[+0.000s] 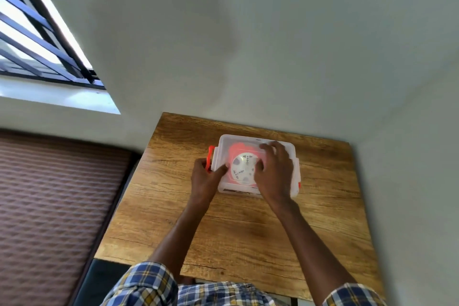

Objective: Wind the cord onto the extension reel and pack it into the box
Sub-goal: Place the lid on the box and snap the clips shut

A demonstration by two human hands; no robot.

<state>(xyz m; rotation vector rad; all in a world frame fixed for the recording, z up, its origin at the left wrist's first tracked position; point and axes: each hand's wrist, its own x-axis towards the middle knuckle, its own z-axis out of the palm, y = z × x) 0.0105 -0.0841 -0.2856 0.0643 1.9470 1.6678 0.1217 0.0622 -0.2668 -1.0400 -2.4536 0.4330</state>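
Round red-and-white extension reel (pixel 244 166) inside translucent white plastic box (pixel 257 165), lid on, at far middle of wood-grain surface (pixel 248 231). Left hand (pixel 206 176) pinching orange side latch (pixel 210 158). Right hand (pixel 274 172) spread flat, pressing on lid.

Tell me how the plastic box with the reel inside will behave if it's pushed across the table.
The box sits flat on the wooden table, so it would likely slide, not tip. The reel fills much of it, probably adding weight. Its smooth plastic may feel slippery.
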